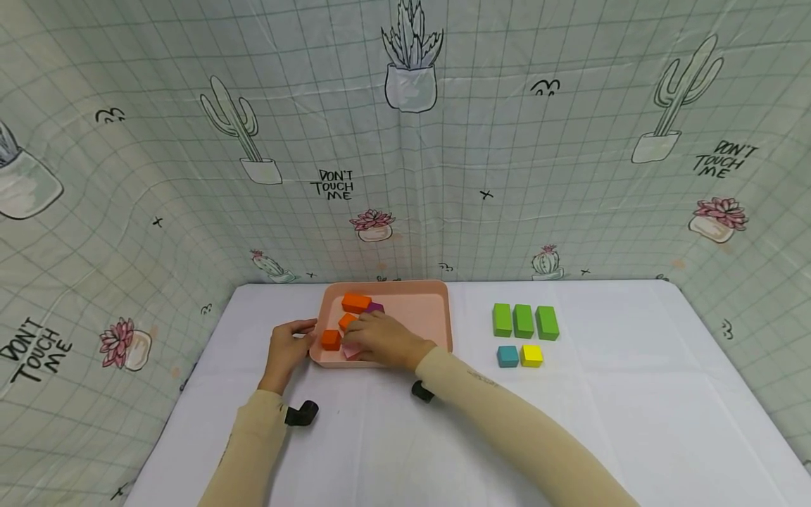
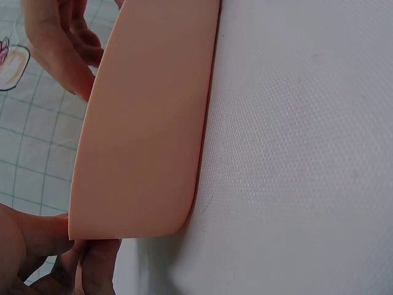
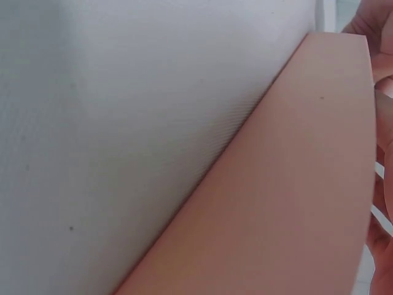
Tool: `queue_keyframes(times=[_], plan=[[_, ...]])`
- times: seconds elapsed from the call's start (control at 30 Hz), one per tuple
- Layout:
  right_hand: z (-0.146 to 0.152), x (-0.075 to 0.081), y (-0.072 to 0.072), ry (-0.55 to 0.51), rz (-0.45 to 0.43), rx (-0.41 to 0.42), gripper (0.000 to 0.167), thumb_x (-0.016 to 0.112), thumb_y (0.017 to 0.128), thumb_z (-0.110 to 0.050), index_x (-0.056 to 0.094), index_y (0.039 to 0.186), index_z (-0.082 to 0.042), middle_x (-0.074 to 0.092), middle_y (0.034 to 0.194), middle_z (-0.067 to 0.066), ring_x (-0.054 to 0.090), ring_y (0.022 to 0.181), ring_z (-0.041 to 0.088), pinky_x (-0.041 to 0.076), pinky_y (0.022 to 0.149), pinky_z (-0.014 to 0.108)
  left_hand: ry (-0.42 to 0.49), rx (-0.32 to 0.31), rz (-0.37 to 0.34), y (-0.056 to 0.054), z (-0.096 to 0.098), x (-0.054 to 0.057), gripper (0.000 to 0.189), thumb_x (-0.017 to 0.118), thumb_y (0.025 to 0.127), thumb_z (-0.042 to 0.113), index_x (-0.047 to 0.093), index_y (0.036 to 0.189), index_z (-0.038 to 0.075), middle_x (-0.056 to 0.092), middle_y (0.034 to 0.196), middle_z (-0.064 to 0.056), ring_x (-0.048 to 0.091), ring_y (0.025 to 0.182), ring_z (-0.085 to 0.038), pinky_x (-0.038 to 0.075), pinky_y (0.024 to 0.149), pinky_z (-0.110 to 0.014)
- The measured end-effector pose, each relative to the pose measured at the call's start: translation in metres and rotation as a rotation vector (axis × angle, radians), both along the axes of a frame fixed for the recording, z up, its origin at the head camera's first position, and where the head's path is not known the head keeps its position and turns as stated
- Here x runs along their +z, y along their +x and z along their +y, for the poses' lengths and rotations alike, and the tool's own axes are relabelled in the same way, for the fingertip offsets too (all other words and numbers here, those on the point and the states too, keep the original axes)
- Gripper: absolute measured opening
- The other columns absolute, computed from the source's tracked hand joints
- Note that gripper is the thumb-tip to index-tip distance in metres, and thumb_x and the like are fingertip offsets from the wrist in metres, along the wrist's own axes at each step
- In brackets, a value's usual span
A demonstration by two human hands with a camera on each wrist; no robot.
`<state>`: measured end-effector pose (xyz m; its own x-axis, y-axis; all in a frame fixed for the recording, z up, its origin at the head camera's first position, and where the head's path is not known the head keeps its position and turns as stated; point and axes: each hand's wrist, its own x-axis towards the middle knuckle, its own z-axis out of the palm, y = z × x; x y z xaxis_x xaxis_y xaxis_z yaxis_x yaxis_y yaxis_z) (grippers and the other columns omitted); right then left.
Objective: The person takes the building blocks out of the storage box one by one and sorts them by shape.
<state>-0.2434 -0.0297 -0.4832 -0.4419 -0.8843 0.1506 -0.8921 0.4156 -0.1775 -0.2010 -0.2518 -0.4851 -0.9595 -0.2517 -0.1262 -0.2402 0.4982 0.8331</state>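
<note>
A peach-coloured tray (image 1: 418, 310) stands on the white table. At its left side is my left hand (image 1: 290, 352), thumb and fingers bent at the rim by the near corner; the left wrist view shows these fingers (image 2: 43, 236) holding the tray wall (image 2: 138, 135). My right hand (image 1: 388, 339) reaches over the near wall into the tray, its bent fingers down on a pink block (image 1: 351, 351), which they partly cover. Around these fingers lie orange blocks (image 1: 357, 303), a red-orange block (image 1: 331, 340) and a purple block (image 1: 375, 308). In the right wrist view the near wall hides most of the right hand.
Right of the tray, 3 green blocks (image 1: 523, 322) stand in a row. Nearer to me are a blue block (image 1: 507, 356) and a yellow block (image 1: 531, 355). A patterned cloth (image 1: 443, 176) hangs behind and beside the white table (image 1: 633, 394).
</note>
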Motion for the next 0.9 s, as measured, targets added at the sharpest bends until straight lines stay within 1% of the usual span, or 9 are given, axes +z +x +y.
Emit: queue_keyframes(times=[0.2, 0.33, 0.43, 0.63, 0.7, 0.83, 0.9], plan=[[-0.002, -0.005, -0.002, 0.020, 0.017, -0.001, 0.032, 0.074, 0.098, -0.033, 0.079, 0.127, -0.019, 0.075, 0.122, -0.004, 0.064, 0.116, 0.017, 0.047, 0.110, 0.027, 0.002, -0.002, 0.005, 0.000, 0.000, 0.001, 0.032, 0.060, 0.101, -0.001, 0.069, 0.131, -0.009, 0.067, 0.123, -0.030, 0.064, 0.082, -0.022, 0.051, 0.064, -0.017], [-0.001, -0.007, -0.002, 0.036, 0.031, -0.019, 0.030, 0.075, 0.098, -0.034, 0.079, 0.125, -0.021, 0.076, 0.122, -0.006, 0.063, 0.117, 0.016, 0.046, 0.111, 0.031, -0.002, -0.002, 0.001, 0.000, 0.000, 0.000, 0.032, 0.060, 0.101, -0.001, 0.069, 0.131, -0.010, 0.067, 0.123, -0.030, 0.064, 0.081, -0.022, 0.051, 0.064, -0.017], [0.001, -0.008, -0.001, 0.027, 0.049, -0.024, 0.028, 0.077, 0.097, -0.033, 0.079, 0.122, -0.020, 0.077, 0.120, -0.006, 0.063, 0.116, 0.017, 0.046, 0.112, 0.032, -0.003, 0.000, -0.003, 0.000, 0.000, 0.000, 0.033, 0.059, 0.101, -0.001, 0.069, 0.131, -0.010, 0.067, 0.124, -0.030, 0.065, 0.082, -0.023, 0.051, 0.064, -0.017], [0.013, -0.006, 0.002, 0.012, 0.038, -0.069, 0.025, 0.077, 0.098, -0.027, 0.079, 0.121, -0.018, 0.078, 0.118, -0.007, 0.064, 0.112, 0.019, 0.049, 0.104, 0.031, -0.011, -0.004, -0.007, 0.000, 0.001, 0.001, 0.033, 0.059, 0.101, 0.000, 0.069, 0.131, -0.009, 0.067, 0.124, -0.030, 0.064, 0.083, -0.024, 0.051, 0.065, -0.017], [0.018, -0.005, 0.004, 0.013, 0.027, -0.088, 0.027, 0.078, 0.097, -0.026, 0.078, 0.123, -0.018, 0.077, 0.119, -0.007, 0.064, 0.113, 0.019, 0.050, 0.101, 0.032, -0.015, -0.006, -0.006, 0.000, 0.002, 0.002, 0.033, 0.059, 0.101, 0.000, 0.069, 0.131, -0.009, 0.067, 0.124, -0.030, 0.064, 0.083, -0.024, 0.051, 0.065, -0.017], [0.029, -0.003, 0.006, -0.003, 0.017, -0.111, 0.032, 0.081, 0.094, -0.023, 0.078, 0.125, -0.015, 0.078, 0.120, -0.004, 0.065, 0.117, 0.021, 0.050, 0.103, 0.035, -0.023, -0.008, -0.006, 0.001, 0.001, 0.002, 0.033, 0.059, 0.101, 0.000, 0.069, 0.131, -0.009, 0.067, 0.124, -0.030, 0.064, 0.083, -0.024, 0.050, 0.065, -0.017], [0.034, -0.002, 0.007, -0.006, 0.023, -0.116, 0.031, 0.082, 0.093, -0.024, 0.078, 0.122, -0.015, 0.078, 0.118, -0.002, 0.065, 0.116, 0.022, 0.050, 0.103, 0.036, -0.014, -0.014, 0.001, 0.001, 0.000, 0.002, 0.033, 0.059, 0.101, -0.001, 0.068, 0.131, -0.010, 0.066, 0.124, -0.030, 0.064, 0.082, -0.022, 0.050, 0.064, -0.017]])
